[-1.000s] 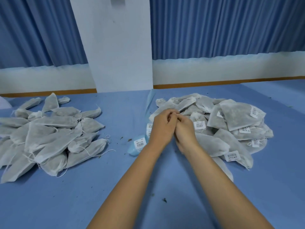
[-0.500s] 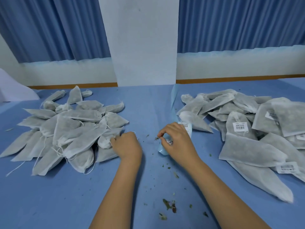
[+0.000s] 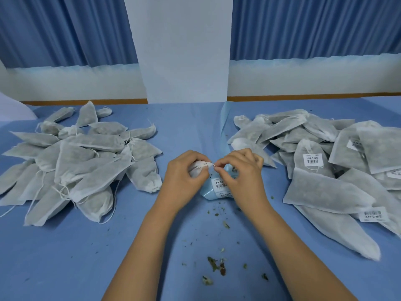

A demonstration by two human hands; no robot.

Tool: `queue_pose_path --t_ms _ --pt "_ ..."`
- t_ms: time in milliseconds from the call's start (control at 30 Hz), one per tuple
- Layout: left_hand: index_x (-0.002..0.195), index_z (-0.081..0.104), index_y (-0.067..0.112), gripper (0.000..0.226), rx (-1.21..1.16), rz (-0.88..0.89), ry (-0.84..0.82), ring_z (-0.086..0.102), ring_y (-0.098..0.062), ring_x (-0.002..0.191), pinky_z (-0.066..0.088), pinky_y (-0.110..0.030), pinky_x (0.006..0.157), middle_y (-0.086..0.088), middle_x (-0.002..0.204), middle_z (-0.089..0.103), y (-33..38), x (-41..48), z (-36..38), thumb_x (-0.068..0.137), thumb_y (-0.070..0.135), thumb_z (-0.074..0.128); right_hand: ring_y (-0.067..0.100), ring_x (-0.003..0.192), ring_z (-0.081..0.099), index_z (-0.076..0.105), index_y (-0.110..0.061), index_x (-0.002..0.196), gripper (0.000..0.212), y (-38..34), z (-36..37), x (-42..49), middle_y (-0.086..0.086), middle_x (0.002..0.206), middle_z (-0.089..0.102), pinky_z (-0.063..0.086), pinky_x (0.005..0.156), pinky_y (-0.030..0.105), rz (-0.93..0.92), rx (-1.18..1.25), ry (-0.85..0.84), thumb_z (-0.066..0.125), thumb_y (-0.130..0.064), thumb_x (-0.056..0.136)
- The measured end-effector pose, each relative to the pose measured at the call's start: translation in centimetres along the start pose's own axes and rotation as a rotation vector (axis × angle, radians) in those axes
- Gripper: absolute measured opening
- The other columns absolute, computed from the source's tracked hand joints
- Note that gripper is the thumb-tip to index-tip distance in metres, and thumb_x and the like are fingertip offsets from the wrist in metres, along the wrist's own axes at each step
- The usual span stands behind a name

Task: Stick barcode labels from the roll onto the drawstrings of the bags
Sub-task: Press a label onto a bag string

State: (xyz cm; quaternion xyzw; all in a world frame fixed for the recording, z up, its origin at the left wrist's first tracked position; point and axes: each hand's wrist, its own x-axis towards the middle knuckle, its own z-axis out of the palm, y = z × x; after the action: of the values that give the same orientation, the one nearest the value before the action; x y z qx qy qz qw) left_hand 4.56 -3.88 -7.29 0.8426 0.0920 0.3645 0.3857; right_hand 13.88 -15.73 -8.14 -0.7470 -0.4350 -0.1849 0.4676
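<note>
Two hands met at the table's centre, above one label roll.

- Left hand: fingers curled round one white bag, its gathered end pointing right.
- Right hand: thumb and forefinger pinched narrow at that gathered end. Whether string or label lay between the fingertips was too small to tell.
- Roll: pale blue backing, lying on the table just under the hands. Three barcode labels showed on it, one partly hidden. Its strip trailed toward the far edge.
- Two piles of bags. Left pile: no labels showing, loose drawstrings, bags too overlapped for a firm count. Right pile: four barcode labels visible, the clearest on a bag near its middle; also too overlapped to count.
- Herb crumbs were scattered on the near table between the forearms, too many and too fine to count.
- Far side: two blue curtains and one white pillar between them.
</note>
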Motion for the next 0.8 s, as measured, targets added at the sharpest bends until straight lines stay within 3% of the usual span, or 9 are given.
queue_pose_path --t_ms 100,200,333,500,667,733,800 --pt "0.081 0.067 0.021 0.017 -0.054 -0.049 -0.025 0.059 0.0 0.07 0.043 -0.01 0.065 0.013 0.076 0.067 0.4 -0.2 -0.1 0.078 0.005 0.064 0.013 0.101 0.048 0.068 -0.018 0.083 0.002 0.0 -0.2 0.1 -0.011 0.091 0.064 0.019 0.089 0.027 -0.023 0.011 -0.017 0.068 -0.018 0.084" --pt "0.075 0.063 0.028 0.015 -0.118 -0.094 -0.047 0.049 -0.003 0.057 0.038 -0.014 0.054 0.014 0.065 0.06 0.6 -0.4 -0.3 0.075 0.015 0.057 0.007 0.095 0.045 0.068 -0.019 0.08 0.007 -0.1 -0.4 0.2 -0.022 0.08 0.056 0.019 0.09 0.029 -0.109 0.002 0.023 0.063 -0.019 0.085" --pt "0.073 0.063 0.023 0.012 -0.159 -0.051 -0.053 0.046 -0.001 0.056 0.033 -0.009 0.055 0.016 0.063 0.058 0.8 -0.2 -0.8 0.085 0.021 0.062 0.009 0.085 0.043 0.068 -0.024 0.078 0.012 -0.3 -0.7 0.2 -0.021 0.071 0.059 0.019 0.089 0.026 -0.136 -0.065 0.132 0.06 -0.026 0.087" --pt "0.068 0.065 0.02 0.023 -0.279 -0.117 -0.081 0.047 0.003 0.048 0.033 -0.005 0.052 0.015 0.059 0.061 0.7 0.0 -2.1 0.086 0.007 0.069 0.012 0.088 0.043 0.068 -0.022 0.079 0.011 0.2 -1.7 0.5 -0.017 0.077 0.064 0.018 0.089 0.028 -0.113 -0.168 0.225 0.062 -0.024 0.088" --pt "0.072 0.078 0.023 0.013 -0.589 -0.219 -0.224 0.028 -0.009 0.048 0.022 -0.021 0.047 0.002 0.07 0.072 0.5 0.0 -2.8 0.078 0.019 0.068 0.017 0.083 0.048 0.071 -0.021 0.076 0.007 0.0 -2.3 0.4 -0.016 0.074 0.066 0.02 0.089 0.029 0.019 -0.074 0.208 0.069 -0.022 0.082" --pt "0.075 0.079 0.025 0.007 -0.668 -0.231 -0.177 0.032 -0.009 0.049 0.028 -0.019 0.046 -0.001 0.081 0.076 0.9 -0.1 -2.4 0.075 0.024 0.072 0.019 0.079 0.049 0.073 -0.022 0.074 0.005 -0.7 -1.9 0.2 -0.014 0.07 0.066 0.021 0.085 0.031 -0.011 -0.065 0.138 0.071 -0.023 0.079" --pt "0.076 0.08 0.026 0.007 -0.737 -0.224 -0.09 0.048 -0.002 0.051 0.039 -0.012 0.052 0.0 0.093 0.077 1.1 -0.1 -2.2 0.075 0.021 0.076 0.019 0.077 0.051 0.075 -0.023 0.074 0.004 -1.2 -1.4 -0.1 -0.013 0.068 0.066 0.023 0.084 0.034 -0.1 -0.059 0.044 0.073 -0.024 0.077"
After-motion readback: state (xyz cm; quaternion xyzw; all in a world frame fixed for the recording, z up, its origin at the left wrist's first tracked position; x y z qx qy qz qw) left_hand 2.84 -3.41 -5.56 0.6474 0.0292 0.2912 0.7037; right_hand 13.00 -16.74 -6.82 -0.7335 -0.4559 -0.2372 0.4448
